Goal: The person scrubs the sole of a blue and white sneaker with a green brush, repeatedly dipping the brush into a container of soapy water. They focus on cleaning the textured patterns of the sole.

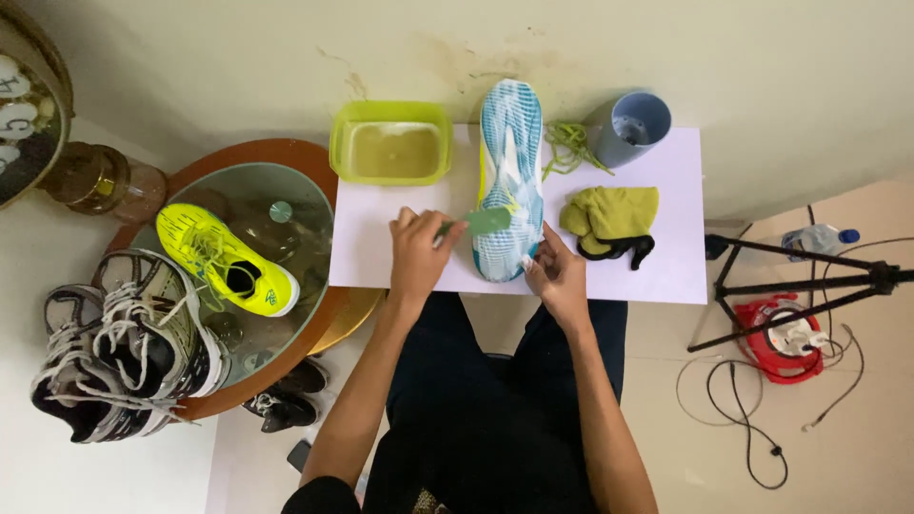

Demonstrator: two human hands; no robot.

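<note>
In the middle of the frame, the left hand [416,255] is pinching a green brush [479,224] against the upturned shoe [509,181] on the bench [666,190]; right hand [559,276] fingers are curling around its heel; short, light strokes would suit, the heel held firm.

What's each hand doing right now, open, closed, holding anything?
Left hand: closed on a green brush, its head against the sole of the blue-and-white shoe.
Right hand: fingers closed on that shoe's near end, steadying it sole-up.
</note>
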